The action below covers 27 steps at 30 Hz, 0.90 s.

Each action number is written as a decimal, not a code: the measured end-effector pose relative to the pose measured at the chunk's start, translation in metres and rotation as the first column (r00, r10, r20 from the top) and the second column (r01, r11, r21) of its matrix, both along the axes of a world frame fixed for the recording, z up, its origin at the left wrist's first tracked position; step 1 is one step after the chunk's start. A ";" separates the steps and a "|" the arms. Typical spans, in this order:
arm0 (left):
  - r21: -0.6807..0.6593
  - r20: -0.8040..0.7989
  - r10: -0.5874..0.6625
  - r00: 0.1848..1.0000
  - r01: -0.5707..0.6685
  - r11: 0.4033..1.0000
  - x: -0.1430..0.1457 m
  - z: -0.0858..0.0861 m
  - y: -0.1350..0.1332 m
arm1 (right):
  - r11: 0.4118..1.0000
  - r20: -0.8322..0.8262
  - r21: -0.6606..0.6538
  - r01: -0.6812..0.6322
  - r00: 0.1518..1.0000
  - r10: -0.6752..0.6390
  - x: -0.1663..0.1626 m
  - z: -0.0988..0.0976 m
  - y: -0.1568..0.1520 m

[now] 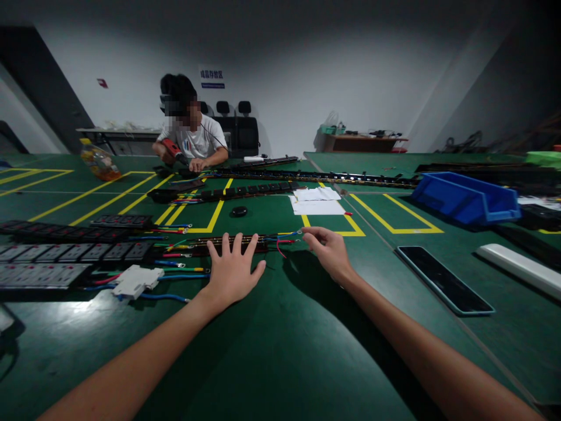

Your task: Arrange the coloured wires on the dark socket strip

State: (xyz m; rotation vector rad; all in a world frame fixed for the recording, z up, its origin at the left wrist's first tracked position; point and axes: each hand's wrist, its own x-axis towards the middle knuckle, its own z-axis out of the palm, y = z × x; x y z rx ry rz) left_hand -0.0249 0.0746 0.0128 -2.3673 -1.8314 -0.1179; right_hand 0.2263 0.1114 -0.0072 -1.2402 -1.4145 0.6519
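Note:
My left hand (232, 270) lies flat with fingers spread, pressing on a long dark strip (259, 248) with metal bars along it. From the strip's right end come several coloured wires, among them a red wire (287, 241) and a blue wire (286, 235) with a ring terminal. My right hand (328, 252) has thumb and forefinger closed at the end of the blue wire. Left of my left hand, several socket strips (72, 252) lie in rows, their wire ends pointing right. A white plastic piece (137, 282) sits over some of those wires.
Across the green table (272, 356), a person (199, 137) holds a red power drill (172, 147) at another strip. White papers (318, 203) and a small black object (239, 211) lie ahead. To the right are a phone (442, 279), a blue bin (467, 199) and a white bar (521, 269).

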 end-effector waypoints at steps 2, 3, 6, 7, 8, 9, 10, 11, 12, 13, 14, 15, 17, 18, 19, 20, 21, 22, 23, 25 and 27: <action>0.007 -0.003 0.001 1.000 -0.001 1.000 0.001 0.000 -0.001 | 0.999 -0.019 -0.036 0.002 1.000 -0.003 0.000 -0.002 0.001; 0.015 -0.006 0.001 1.000 -0.001 1.000 0.001 0.001 -0.001 | 0.998 -0.012 -0.054 0.016 1.000 -0.017 0.000 -0.003 0.002; 0.037 -0.014 -0.001 1.000 0.001 0.999 0.001 0.000 -0.002 | 0.994 0.048 -0.069 0.088 0.995 -0.085 0.002 -0.007 0.004; 0.038 -0.014 -0.001 1.000 0.001 0.999 0.001 0.000 -0.002 | 0.993 0.079 -0.047 0.104 0.992 -0.100 0.002 -0.008 0.004; 0.038 -0.013 -0.002 1.000 0.002 0.999 0.001 -0.001 -0.002 | 0.994 0.117 -0.012 0.112 0.987 -0.110 0.003 -0.008 0.003; 0.038 -0.011 -0.002 1.000 0.002 0.999 0.000 -0.002 -0.001 | 0.993 0.164 0.029 0.112 0.980 -0.116 0.003 -0.008 0.003; 0.038 -0.009 -0.003 1.000 0.004 0.999 0.000 -0.002 -0.001 | 0.992 0.218 0.069 0.107 0.969 -0.120 0.003 -0.008 0.002; 0.041 -0.008 -0.004 1.000 0.004 0.999 0.000 -0.003 -0.001 | 0.990 0.275 0.100 0.101 0.953 -0.125 0.003 -0.008 0.001; 0.045 -0.008 -0.005 1.000 0.005 0.999 0.000 -0.004 0.000 | 0.988 0.335 0.116 0.097 0.933 -0.131 0.004 -0.008 0.000; 0.047 -0.008 -0.006 1.000 0.006 0.999 0.000 -0.004 0.000 | 0.989 0.392 0.119 0.093 0.910 -0.132 0.004 -0.008 -0.001; 0.050 -0.009 -0.006 1.000 0.006 0.999 0.000 -0.004 0.000 | 0.990 0.442 0.110 0.088 0.888 -0.128 0.004 -0.009 -0.002; 0.050 -0.011 -0.006 1.000 0.006 0.999 0.000 -0.004 0.000 | 0.992 0.482 0.094 0.082 0.868 -0.118 0.005 -0.010 -0.002; 0.045 -0.012 -0.004 1.000 0.005 0.999 0.000 -0.004 0.000 | 0.995 0.513 0.059 0.075 0.853 -0.095 0.005 -0.011 -0.001; 0.041 -0.012 -0.003 1.000 0.004 0.999 0.000 -0.003 0.000 | 0.996 0.501 0.045 0.077 0.861 -0.089 0.005 -0.011 0.000; 0.039 -0.012 -0.003 1.000 0.004 0.999 0.000 -0.003 0.000 | 0.996 0.471 0.034 0.081 0.878 -0.087 0.005 -0.011 0.000; 0.040 -0.011 -0.003 1.000 0.004 0.999 0.000 -0.003 0.000 | 0.996 0.429 0.026 0.085 0.899 -0.088 0.004 -0.010 0.000; 0.040 -0.011 -0.005 1.000 0.006 0.999 0.000 -0.002 -0.001 | 0.996 0.380 0.023 0.088 0.921 -0.090 0.003 -0.008 0.000; 0.040 -0.009 -0.007 1.000 0.007 0.999 0.000 -0.002 -0.001 | 0.996 0.329 0.029 0.087 0.940 -0.092 0.002 -0.006 -0.001; 0.038 -0.008 -0.007 1.000 0.007 0.999 0.000 -0.002 -0.001 | 0.996 0.283 0.043 0.083 0.955 -0.092 0.000 -0.003 -0.003; 0.030 -0.008 -0.005 1.000 0.005 1.000 0.000 -0.002 -0.001 | 0.993 0.214 0.093 0.069 0.973 -0.088 -0.003 0.002 -0.007; 0.030 -0.012 -0.003 1.000 0.003 1.000 0.000 -0.002 -0.001 | 0.989 0.177 0.137 0.058 0.981 -0.082 -0.007 0.005 -0.011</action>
